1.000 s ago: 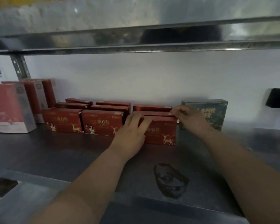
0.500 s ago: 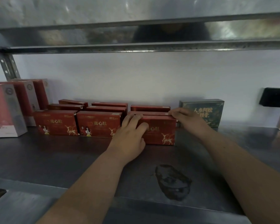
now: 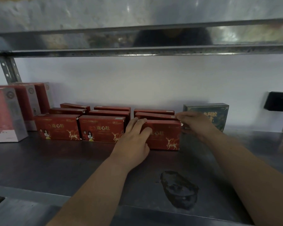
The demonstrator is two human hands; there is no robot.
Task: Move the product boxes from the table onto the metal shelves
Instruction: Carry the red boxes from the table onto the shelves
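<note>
So the red cardboard product box with the gold deer print (image 3: 165,136) is already sitting on the grey metal shelf (image 3: 55,163), at the front of the right-hand stack of three, and this looks like the squaring-up bit. The left hand (image 3: 134,136) lies flat-ish over its front left part, fingers relaxed and pressing, not wrapped round anything. The right hand (image 3: 194,124) has curled fingers at the box's top right corner, but I honestly can't tell if it's pinching or just nudging. To do it well, I'd push evenly from both ends so the box goes back flush against the one behind it and lines up with the matching red box next door (image 3: 101,128); there's a small gap between those two. Watch the dark green printed box (image 3: 216,118) just beside the right hand, it'd be easy to bump. There are also tall pink-and-grey cartons (image 3: 5,115) far left, a dark stain (image 3: 178,190) on the shelf in front, and the upper shelf rail (image 3: 137,51) hanging low overhead, so headroom for lifting is tight.
</note>
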